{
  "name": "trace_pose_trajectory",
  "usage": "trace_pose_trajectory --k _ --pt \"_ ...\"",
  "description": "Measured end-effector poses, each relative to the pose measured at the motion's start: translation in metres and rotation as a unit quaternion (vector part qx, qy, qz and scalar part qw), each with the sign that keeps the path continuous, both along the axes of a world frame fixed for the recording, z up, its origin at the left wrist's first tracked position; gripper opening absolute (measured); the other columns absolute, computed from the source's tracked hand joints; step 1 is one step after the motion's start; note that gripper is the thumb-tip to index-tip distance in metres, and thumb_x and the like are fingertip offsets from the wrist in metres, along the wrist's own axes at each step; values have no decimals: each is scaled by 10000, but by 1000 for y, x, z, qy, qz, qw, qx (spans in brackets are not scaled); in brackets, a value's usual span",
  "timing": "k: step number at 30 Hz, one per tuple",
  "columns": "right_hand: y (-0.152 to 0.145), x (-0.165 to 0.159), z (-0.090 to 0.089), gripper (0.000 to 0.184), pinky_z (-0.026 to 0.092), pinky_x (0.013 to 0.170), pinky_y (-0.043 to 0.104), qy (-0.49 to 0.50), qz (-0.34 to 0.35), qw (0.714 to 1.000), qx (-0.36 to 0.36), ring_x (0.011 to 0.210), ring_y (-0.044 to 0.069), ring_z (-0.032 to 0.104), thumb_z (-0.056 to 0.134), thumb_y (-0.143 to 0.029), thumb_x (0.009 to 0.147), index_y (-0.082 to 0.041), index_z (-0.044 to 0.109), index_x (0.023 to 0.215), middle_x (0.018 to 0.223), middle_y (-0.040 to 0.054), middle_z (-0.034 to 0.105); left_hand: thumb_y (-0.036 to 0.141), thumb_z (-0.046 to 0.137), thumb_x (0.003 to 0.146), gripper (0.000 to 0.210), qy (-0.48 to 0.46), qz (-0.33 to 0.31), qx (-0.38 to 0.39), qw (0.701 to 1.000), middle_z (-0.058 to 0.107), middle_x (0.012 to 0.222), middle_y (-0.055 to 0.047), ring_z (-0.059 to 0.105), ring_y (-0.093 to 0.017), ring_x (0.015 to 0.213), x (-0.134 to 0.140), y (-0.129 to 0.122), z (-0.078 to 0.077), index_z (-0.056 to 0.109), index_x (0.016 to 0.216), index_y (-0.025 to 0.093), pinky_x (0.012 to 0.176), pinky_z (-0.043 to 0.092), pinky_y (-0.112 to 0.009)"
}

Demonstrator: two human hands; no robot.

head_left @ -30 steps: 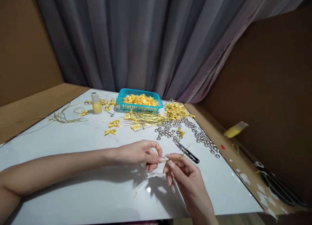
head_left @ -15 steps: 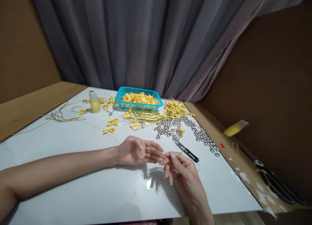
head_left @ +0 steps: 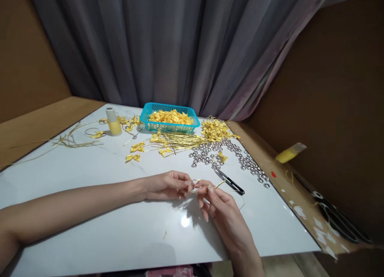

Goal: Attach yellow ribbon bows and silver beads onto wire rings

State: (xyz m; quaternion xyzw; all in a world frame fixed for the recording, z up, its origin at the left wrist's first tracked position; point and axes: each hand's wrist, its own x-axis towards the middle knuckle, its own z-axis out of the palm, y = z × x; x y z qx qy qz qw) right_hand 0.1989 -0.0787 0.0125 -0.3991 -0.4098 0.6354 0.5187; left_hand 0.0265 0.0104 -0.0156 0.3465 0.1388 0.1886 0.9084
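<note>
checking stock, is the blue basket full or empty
Well filled: yellow bows are heaped inside the blue basket, showing above its near rim.

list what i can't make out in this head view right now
All in the head view:
Course of the gold cord inside the right hand: covered by its fingers.
Whether the left hand pinches the cord: hidden by its own fingers.
Floor of the blue basket: buried under yellow bows.
Pink cloth: cut off by the bottom edge, partly hidden by the tabletop.
Fine detail of the silver pieces: too small.
</note>
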Motion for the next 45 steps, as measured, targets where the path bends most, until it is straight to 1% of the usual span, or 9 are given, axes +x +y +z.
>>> trace_pose_trajectory --k 2,7,16,21,27,32,35,41,45 --pt "0 1 -1 253 380 453 173 23 18 1000 3 625 84 501 638 -398 826 -168 745 824 971 78 623 229 820 667 225 -3 -18 0 1000 609 692 -12 530 -77 632 0 1 1 659 725 84 588 357 -202" --pt "2 3 -3 196 325 401 161 54 70 996 -5 399 26 446 683 -352 802 -170 752 818 632 30 655 227 797 691 195 -35 -58 6 998 645 799 -35 565 -98 701 -2 2 1 676 775 99 578 357 -198" --pt "1 1 -8 179 340 338 140 68 121 990 -39 344 54 506 729 -276 760 -150 603 745 611 42 708 289 758 732 210 -54 -163 47 984 676 683 -32 597 -120 572 -4 1 0 640 734 116 591 427 -236" --pt "-1 5 -4 213 371 406 155 23 132 991 -21 393 53 527 659 -319 827 -120 634 755 611 57 694 266 750 748 176 -56 -164 48 984 674 669 -19 599 -113 547 -4 0 -1 649 768 123 612 449 -249" --pt "-3 13 -2 143 299 403 138 15 141 989 -34 390 15 423 660 -268 835 -144 647 907 600 9 664 261 782 720 181 -39 -124 48 990 678 648 -6 594 -97 544 -3 0 0 668 752 124 577 455 -218" --pt "-3 18 3 106 463 566 191 59 121 991 -17 545 59 551 647 -234 842 -165 638 922 703 8 662 273 819 672 223 14 -121 47 992 687 654 -4 599 -85 545 -3 0 1 672 725 115 581 464 -199" --pt "-1 22 4 161 491 665 210 55 134 989 7 673 86 619 690 -206 802 -166 665 956 815 39 689 288 827 659 245 13 -109 43 993 677 638 0 589 -79 538 -2 0 2 670 724 112 561 460 -193" --pt "-1 26 -1 68 463 555 195 -16 113 993 8 531 61 578 748 -202 735 -153 706 717 684 6 652 285 820 670 239 4 -109 48 993 669 629 2 575 -78 542 -1 1 1 661 717 113 564 458 -194" --pt "-1 24 1 112 442 537 198 -54 97 994 -11 525 72 560 753 -222 730 -151 701 800 590 -17 610 282 817 670 227 7 -128 58 990 681 641 -5 592 -98 555 -1 1 -1 671 726 117 593 470 -221"
